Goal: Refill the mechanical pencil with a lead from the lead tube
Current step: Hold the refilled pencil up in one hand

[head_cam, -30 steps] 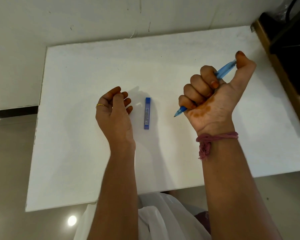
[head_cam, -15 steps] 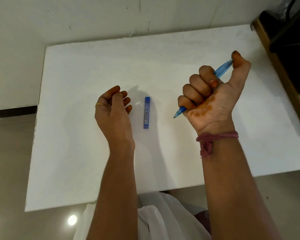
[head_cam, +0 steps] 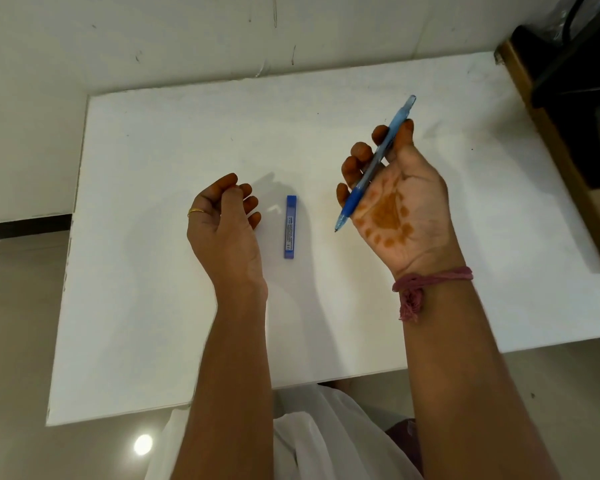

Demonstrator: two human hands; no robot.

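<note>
A blue mechanical pencil lies slanted across the fingers of my right hand, tip pointing down-left, cap end up-right. That hand is palm up above the white table, fingers loosely curled under the pencil and the thumb against it. A small blue lead tube lies flat on the table between my hands, lengthwise toward me. My left hand rests just left of the tube, fingers curled loosely, nothing in it, not touching the tube.
A dark wooden piece of furniture stands against the table's right edge. The pale wall runs along the far edge. White clothing shows below the near edge.
My right hand has unclenched from a fist around the pencil with the thumb on its cap; the palm now faces up with the pencil resting on the fingers. The left hand and tube stayed put.
</note>
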